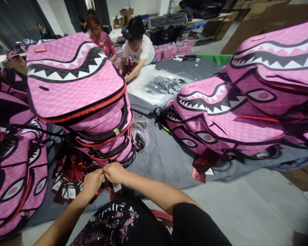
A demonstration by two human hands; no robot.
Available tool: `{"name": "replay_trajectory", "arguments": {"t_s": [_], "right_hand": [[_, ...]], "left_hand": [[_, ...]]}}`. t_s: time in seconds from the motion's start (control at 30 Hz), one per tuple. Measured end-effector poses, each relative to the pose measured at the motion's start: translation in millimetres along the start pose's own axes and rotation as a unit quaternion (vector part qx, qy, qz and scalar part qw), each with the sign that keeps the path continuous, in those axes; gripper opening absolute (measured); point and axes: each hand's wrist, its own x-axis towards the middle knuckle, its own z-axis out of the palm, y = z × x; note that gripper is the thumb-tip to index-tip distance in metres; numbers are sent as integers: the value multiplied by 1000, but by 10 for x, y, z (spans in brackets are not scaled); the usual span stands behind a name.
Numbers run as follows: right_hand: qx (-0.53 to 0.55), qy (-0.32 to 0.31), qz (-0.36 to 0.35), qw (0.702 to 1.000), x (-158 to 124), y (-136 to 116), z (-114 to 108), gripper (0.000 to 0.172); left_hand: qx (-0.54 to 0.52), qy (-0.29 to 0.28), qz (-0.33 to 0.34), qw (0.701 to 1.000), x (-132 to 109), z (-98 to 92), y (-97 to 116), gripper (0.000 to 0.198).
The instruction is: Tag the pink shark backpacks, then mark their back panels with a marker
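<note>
A pink backpack (pixel 74 85) printed with a shark mouth stands tilted right in front of me, its red and black zips facing me. My left hand (pixel 92 182) and my right hand (pixel 115 172) meet at its lower edge, both pinched shut with fingertips touching. What they pinch is too small to make out. Under them lies a heap of red and black hang tags (pixel 69 177) on cords.
More pink shark backpacks are piled at the left (pixel 12 171) and right (pixel 246 102). A grey cloth (pixel 164 157) covers the floor. Two people sit at the far side near a clear plastic sheet (pixel 159 85). Cardboard boxes stand at the back.
</note>
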Motion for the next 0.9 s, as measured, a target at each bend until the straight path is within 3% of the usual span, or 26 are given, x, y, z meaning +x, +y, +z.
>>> {"name": "replay_trajectory", "arguments": {"t_s": [0.17,0.4,0.6,0.9], "right_hand": [[24,12,35,999,40,-30,53,15],[46,-5,43,998,91,-14,125,17],[36,-16,31,999,75,16,144,16],[2,-25,28,999,141,6,227,20]], "left_hand": [[-74,25,-25,997,0,49,16,20],[-185,-9,-13,983,-67,82,-101,20],[-164,34,-57,984,-42,150,-76,11],[-151,34,-59,986,-69,234,-41,14]]}}
